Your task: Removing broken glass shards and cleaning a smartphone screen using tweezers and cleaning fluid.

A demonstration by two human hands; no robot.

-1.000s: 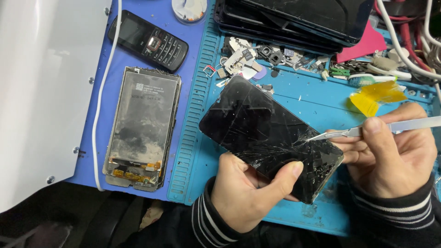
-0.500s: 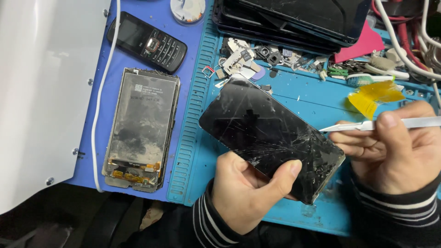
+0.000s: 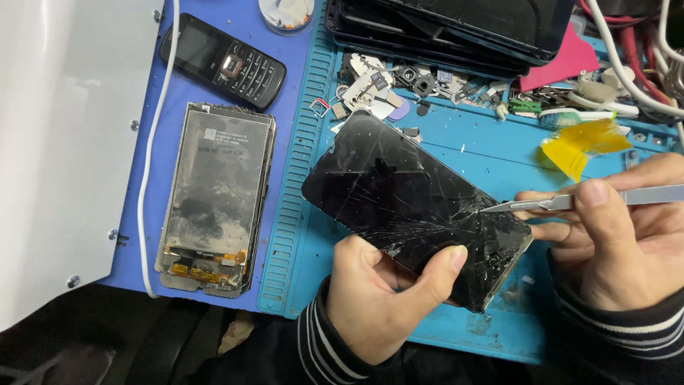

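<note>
My left hand (image 3: 385, 296) grips a black smartphone (image 3: 406, 196) with a badly cracked screen, thumb on the glass near its lower end, holding it tilted over the blue repair mat (image 3: 491, 153). In my right hand (image 3: 616, 235) is a thin metal blade tool (image 3: 563, 202), pinched between thumb and fingers. Its tip touches the cracked glass near the phone's right edge, where the cracks spread out.
A stripped phone frame with a silver back panel (image 3: 214, 196) lies at the left on a purple mat. A small black keypad phone (image 3: 222, 62) lies above it. Loose small parts (image 3: 385, 85), stacked dark screens (image 3: 456, 28), yellow tape (image 3: 581, 142) and a white panel (image 3: 57, 142) surround.
The blade tip in my right hand has shifted slightly left onto the cracked glass. The phone has tilted a little in my left hand.
</note>
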